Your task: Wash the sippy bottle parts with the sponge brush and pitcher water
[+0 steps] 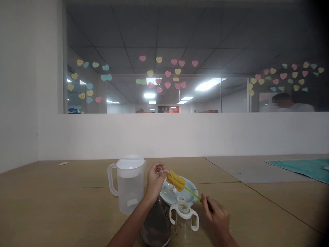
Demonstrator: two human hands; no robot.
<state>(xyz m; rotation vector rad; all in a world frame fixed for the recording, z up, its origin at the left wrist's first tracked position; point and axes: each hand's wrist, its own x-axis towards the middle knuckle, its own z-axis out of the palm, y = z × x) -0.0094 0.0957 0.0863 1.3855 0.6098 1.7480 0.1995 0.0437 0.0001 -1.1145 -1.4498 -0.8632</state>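
My left hand (155, 181) is closed, pinching a pale straw piece whose thin tube hangs past the sponge to a small white end (174, 189). In my right hand (217, 216) is the green handle of a bottle brush, and its yellow sponge head (177, 181) is right beside the straw piece, over a pale bowl (194, 192). A clear baby bottle (183, 224) with a white two-handled collar stands uncapped in front of the bowl. Something clear lies in the bowl, partly hidden by the sponge. Below my left wrist is a dark metal kidney-shaped tray (155, 226).
A translucent lidded pitcher (131, 188) stands left of my left hand. A small flat pale piece (63, 163) lies at the far left, and a teal cloth (303, 166) at the right. Behind the table is a white wall (180, 133) under a window; a person (288, 103) shows there.
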